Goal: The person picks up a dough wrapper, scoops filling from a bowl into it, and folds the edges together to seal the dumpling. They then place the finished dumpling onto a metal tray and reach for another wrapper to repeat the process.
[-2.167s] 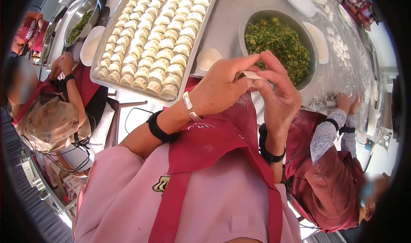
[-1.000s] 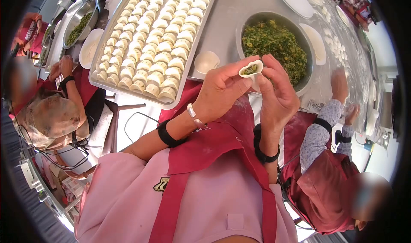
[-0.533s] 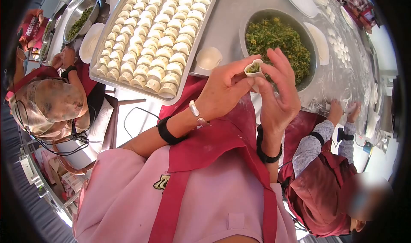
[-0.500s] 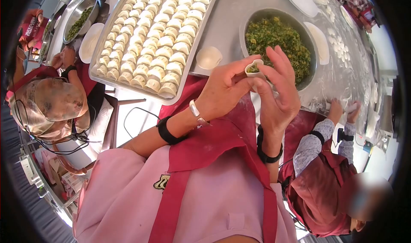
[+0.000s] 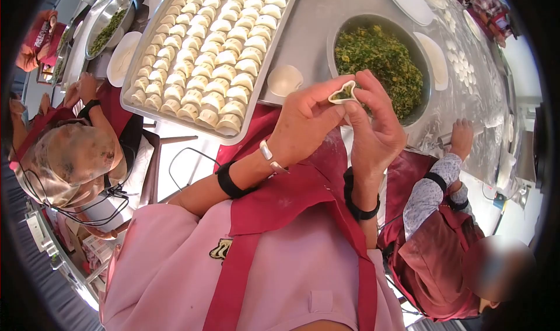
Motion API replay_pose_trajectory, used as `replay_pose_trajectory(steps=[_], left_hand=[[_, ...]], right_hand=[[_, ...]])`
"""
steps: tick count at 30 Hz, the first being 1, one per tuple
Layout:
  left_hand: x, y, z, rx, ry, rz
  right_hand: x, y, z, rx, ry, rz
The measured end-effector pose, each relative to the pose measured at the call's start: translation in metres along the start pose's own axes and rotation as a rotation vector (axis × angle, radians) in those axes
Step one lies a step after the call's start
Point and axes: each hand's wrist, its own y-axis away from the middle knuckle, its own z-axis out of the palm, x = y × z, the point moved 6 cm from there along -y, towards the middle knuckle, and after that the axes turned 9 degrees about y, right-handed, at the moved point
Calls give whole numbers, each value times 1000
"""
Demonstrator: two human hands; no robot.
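Observation:
A partly folded dumpling [image 5: 338,100] with green filling showing in its opening sits between my two hands, near the bowl's front rim. My left hand [image 5: 307,119] pinches its left side, thumb and index finger closed on the dough. On the other side, the fingertips of my right hand [image 5: 378,121] press the edge together. Just behind them stands a metal bowl [image 5: 331,48] of chopped green and yellow filling [image 5: 382,59]. A pale round dumpling wrapper stack [image 5: 285,80] lies left of the bowl; its thickness is hard to judge.
A metal tray [image 5: 252,106] with rows of folded dumplings [image 5: 223,71] stands at the left. White plates [image 5: 411,3] and small dough pieces [image 5: 462,65] lie beyond the bowl. At right, a co-worker's hand [image 5: 462,137] rests on a rolling pin; another person [image 5: 76,150] sits left.
My right fingers have come down and closed in on the dumpling, whose opening now looks three-cornered. The co-worker at right has shifted their arms.

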Motion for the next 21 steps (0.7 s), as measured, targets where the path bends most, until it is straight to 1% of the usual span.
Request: replay_pose_trajectory(steps=[2, 4, 7, 8, 10, 13, 16, 19, 20, 21], left_hand=[[0, 1, -2, -17, -139, -23], [-1, 2, -4, -27, -131, -13], [-8, 2, -7, -33, -63, -1], [-9, 1, -8, -33, -31, 3], [-6, -1, -6, -62, -88, -9], [-2, -3, -1, -98, -104, -22], [5, -4, 2, -90, -144, -21], [10, -6, 6, -107, -216, -48], [12, -8, 8, -121, -239, -65], [15, -9, 10, -158, -271, -29]], right_hand=[[-2, 0, 1, -10, 27, -56], [-5, 0, 0, -21, 101, -124], [-3, -1, -1, -63, 169, -149], [-4, -3, -2, -59, 132, -77], [-13, -6, -2, -56, 60, 78], [-9, -10, -1, -155, -37, 97], [-7, -13, -4, -143, 62, -105], [-14, -10, -4, -66, 133, -292], [-16, -11, -5, -63, 159, -312], [-19, -12, -6, -59, 185, -330]])
